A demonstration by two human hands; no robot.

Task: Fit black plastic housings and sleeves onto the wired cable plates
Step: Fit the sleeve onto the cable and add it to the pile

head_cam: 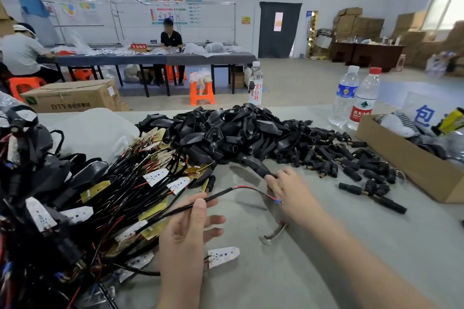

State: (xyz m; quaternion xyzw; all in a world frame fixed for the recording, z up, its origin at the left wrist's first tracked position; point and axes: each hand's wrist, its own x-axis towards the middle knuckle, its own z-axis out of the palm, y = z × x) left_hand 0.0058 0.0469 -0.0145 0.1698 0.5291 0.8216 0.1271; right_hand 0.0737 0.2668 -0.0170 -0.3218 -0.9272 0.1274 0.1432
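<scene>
Both forearms come in from the bottom edge over the grey worktop (326, 246), and the hands are apart, each on its own part. At far left a tangle of wired plates (105, 195) lies within easy reach of the left side, leads fanned toward the person so that one can be pulled out at a time. Next, the left hand (185, 231) pinches one black cable (218, 193) between thumb and forefinger, the other fingers spread loose. It holds the cable near its free end, probably so the bare red and black tips point right, ready to be threaded. Below it a white plate (223, 256) lies flat on the worktop; whether it belongs to that cable I cannot tell. A bent metal bracket (275, 233) lies just right of it. The right hand (291, 193) reaches past the wire tips and, as far as shows, grips the narrow neck of a housing (253, 167) at the near edge of the heap of housings (226, 130). That heap sits straight ahead, so the picking hand has little way to go. Right of it the sleeves (351, 158) are scattered loose, likely stock for the following step. A cardboard box (401, 160) stands at the right edge, with water bottles (364, 100) behind it. The fitting itself seems not yet begun: cable and housing are well apart.
</scene>
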